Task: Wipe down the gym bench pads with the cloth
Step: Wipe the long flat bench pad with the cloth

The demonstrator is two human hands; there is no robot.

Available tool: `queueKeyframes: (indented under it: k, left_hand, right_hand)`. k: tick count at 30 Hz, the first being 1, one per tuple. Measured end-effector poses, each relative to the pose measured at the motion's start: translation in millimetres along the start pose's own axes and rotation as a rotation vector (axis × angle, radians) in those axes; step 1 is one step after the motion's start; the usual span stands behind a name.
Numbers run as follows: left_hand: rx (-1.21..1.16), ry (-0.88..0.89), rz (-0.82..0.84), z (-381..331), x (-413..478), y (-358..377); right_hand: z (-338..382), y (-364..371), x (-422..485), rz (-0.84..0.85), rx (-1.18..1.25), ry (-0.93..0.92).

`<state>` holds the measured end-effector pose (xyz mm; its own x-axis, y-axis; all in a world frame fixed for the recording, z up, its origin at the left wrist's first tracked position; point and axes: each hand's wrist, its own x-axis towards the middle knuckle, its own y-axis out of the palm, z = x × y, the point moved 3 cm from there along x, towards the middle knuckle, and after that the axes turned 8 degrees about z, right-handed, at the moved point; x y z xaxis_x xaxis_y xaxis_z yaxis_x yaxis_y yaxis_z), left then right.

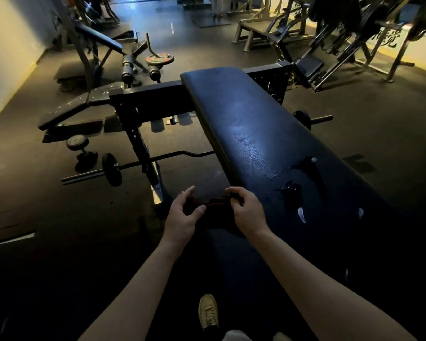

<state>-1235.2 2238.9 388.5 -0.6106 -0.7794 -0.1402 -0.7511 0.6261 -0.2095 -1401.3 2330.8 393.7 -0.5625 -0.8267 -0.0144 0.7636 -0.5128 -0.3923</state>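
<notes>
Beside near edge of bench pad (256,124), left grip (182,215) and right grip (246,212) both pinch dark cloth (214,204); best fold flat, then wipe in long overlapping strokes.

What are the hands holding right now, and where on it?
The dark cloth: left hand grips its left end, right hand pinches its right end.

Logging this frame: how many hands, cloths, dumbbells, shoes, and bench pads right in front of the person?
hands: 2 (left hand, right hand)
cloth: 1
dumbbell: 1
shoe: 1
bench pad in front: 1
total: 6
</notes>
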Motion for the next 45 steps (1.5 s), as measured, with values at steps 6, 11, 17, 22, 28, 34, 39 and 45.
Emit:
queueKeyframes:
  k: [6, 11, 17, 22, 28, 34, 39, 45]
  left_hand:
    - [0.114, 0.003, -0.164, -3, 10, -16]
    - [0.206, 0.088, -0.048, -13, 21, -16]
    - [0.247, 0.121, 0.031, -19, 32, -18]
    - [0.263, 0.094, 0.037, -18, 40, -14]
    - [0.257, 0.045, 0.127, -14, 41, -11]
    - [0.235, 0.122, 0.181, -17, 45, -9]
    - [0.239, 0.100, 0.108, -19, 46, -7]
    - [0.010, 0.015, 0.100, -9, 33, 11]
  right_hand:
    - [10, 3, 8, 0.015, 0.018, -0.010]
    - [12, 19, 15, 0.223, 0.257, 0.138]
    - [4, 29, 20, 0.460, 0.308, 0.267]
    - [5, 29, 25, 0.377, 0.456, 0.263]
    - [-1, 30, 31, 0.387, 0.494, 0.252]
    - [-1, 33, 30, 0.612, 0.616, 0.375]
    - [5, 27, 32, 0.568, 0.620, 0.353]
    - [14, 32, 33, 0.324, 0.675, 0.193]
